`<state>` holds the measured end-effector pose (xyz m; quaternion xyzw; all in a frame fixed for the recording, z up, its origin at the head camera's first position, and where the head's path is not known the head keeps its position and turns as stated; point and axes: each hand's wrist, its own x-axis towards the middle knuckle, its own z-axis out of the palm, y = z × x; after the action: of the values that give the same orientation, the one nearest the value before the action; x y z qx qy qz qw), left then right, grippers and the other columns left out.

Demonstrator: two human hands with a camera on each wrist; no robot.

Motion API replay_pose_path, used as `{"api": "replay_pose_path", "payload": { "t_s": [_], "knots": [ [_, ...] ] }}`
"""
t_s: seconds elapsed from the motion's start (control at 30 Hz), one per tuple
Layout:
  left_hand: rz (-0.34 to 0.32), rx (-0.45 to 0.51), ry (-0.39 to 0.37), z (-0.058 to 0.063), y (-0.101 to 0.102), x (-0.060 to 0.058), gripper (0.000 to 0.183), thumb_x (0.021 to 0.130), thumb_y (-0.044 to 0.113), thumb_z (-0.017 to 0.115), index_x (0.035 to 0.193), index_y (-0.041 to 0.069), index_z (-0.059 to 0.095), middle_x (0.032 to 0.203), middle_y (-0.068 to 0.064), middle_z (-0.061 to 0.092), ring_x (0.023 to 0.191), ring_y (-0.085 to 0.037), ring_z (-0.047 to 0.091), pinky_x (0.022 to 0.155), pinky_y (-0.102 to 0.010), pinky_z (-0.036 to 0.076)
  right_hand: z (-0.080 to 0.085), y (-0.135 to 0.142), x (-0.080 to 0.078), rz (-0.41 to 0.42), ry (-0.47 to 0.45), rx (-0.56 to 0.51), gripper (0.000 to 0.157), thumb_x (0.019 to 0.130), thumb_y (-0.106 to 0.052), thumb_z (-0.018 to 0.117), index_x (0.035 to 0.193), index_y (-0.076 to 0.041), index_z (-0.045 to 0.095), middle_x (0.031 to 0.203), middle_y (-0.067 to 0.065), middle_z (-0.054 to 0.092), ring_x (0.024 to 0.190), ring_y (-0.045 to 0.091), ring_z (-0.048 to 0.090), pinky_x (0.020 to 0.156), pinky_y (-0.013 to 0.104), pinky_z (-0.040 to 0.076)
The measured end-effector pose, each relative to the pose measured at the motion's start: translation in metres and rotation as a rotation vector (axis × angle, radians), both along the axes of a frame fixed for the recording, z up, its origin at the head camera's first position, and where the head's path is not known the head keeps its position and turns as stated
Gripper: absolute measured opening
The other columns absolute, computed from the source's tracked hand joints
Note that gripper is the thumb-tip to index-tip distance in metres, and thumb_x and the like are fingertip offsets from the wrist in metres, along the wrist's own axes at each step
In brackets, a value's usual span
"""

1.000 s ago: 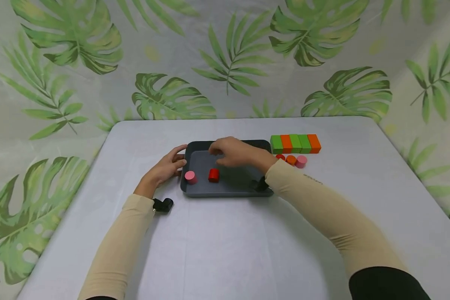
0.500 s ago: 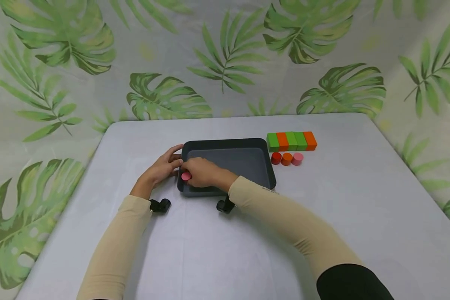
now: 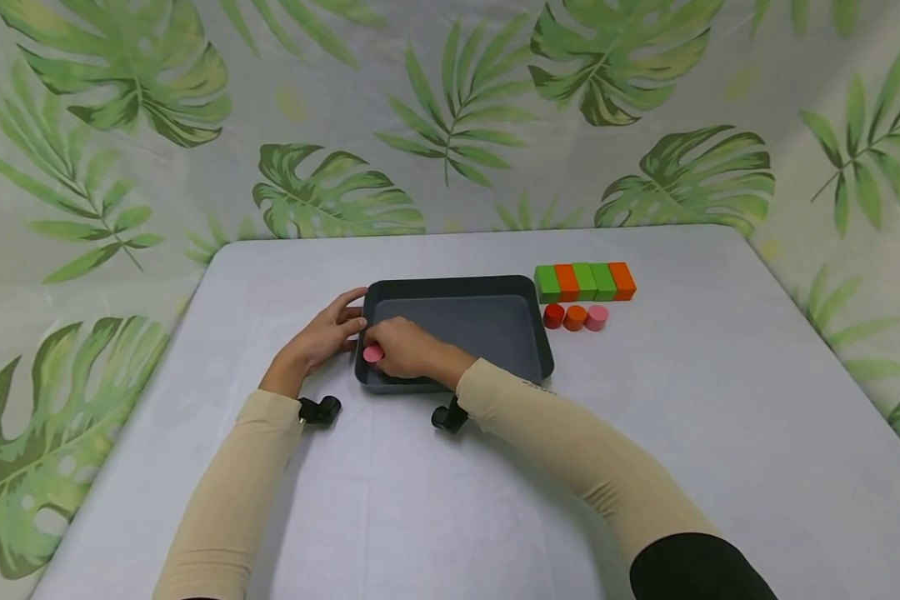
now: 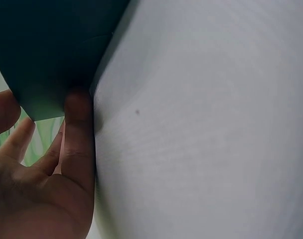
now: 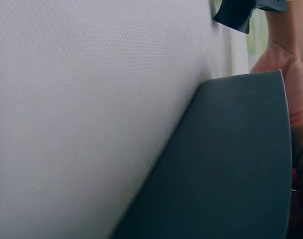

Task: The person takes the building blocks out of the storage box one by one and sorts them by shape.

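Observation:
A dark grey tray [image 3: 457, 287] lies on the white table. My left hand [image 3: 324, 335] rests against its left end in the head view, fingers fairly straight. In the left wrist view, fingers [image 4: 77, 134] touch the tray's outer wall [image 4: 57, 55] close to the tabletop. My right hand [image 3: 405, 348] reaches over the tray's near side. Its thumb and fingers pinch a small pink cylinder [image 3: 372, 354] in the tray's left part. The red cylinder seen earlier in the tray is hidden behind that hand. The right wrist view shows mostly the tray's outer side [image 5: 236, 149].
Beside the tray's right end stands a row of green and orange blocks [image 3: 585, 282]. In front of them sit a red cylinder [image 3: 553, 316], an orange cylinder [image 3: 574, 317] and a pink cylinder [image 3: 596, 317]. A leaf-patterned cloth [image 3: 450, 125] hangs behind the table.
My right hand has come from the tray's upper middle to the pink cylinder at its left, and hardly moves in the last half second. The left hand stays at the tray's end.

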<state>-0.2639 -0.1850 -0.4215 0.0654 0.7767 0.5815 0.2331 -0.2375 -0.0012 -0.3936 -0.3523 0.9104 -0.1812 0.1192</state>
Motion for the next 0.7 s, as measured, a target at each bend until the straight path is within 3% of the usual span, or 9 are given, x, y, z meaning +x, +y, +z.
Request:
{"api": "replay_pose_path", "payload": {
  "t_s": [0.43,0.7],
  "knots": [
    [0.019,-0.004,-0.012,0.002,-0.003,-0.001,0.063,0.106,0.013,0.042,0.160,0.029,0.013,0.162,-0.018,0.027,0.143,-0.037,0.039,0.116,-0.055,0.035,0.023,0.026,0.010,0.002,0.028,-0.098,0.032,0.093,-0.012,0.067,0.124,-0.004,0.066,0.119,0.009,0.068,0.103,0.020,0.061,0.093,0.031,0.052],
    [0.012,-0.004,-0.014,0.001,0.001,0.000,0.064,0.106,0.012,0.042,0.160,0.030,0.014,0.162,-0.018,0.026,0.145,-0.036,0.037,0.116,-0.055,0.035,0.035,0.071,0.018,-0.037,0.096,-0.149,0.034,0.091,-0.013,0.070,0.123,-0.003,0.067,0.116,0.009,0.068,0.101,0.020,0.061,0.091,0.032,0.053]
  ]
}}
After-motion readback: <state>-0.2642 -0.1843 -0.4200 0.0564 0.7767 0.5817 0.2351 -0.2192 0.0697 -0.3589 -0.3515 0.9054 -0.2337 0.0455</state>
